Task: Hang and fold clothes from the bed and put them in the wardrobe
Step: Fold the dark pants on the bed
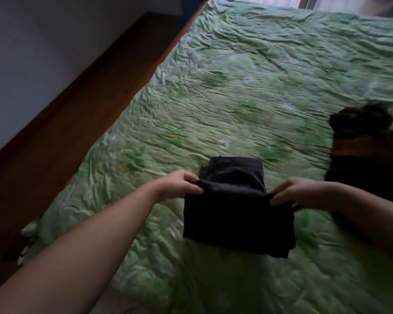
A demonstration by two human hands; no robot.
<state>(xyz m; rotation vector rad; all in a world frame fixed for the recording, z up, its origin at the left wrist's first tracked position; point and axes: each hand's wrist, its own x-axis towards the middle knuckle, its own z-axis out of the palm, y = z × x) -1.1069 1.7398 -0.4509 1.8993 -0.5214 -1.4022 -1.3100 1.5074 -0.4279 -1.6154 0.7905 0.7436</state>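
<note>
A black garment (236, 214) lies partly folded on the green quilted bedspread (247, 82) near the front of the bed. Its near half is lifted over the far half. My left hand (179, 184) pinches the raised fold at its left corner. My right hand (297, 192) pinches the same fold at its right corner. Both arms reach in from the bottom of the head view.
A heap of dark brown and black clothes (363, 141) lies on the bed at the right edge. The wooden bed frame (82, 105) runs along the left, with a pale wall (32, 46) beyond it. A window strip shows at the top.
</note>
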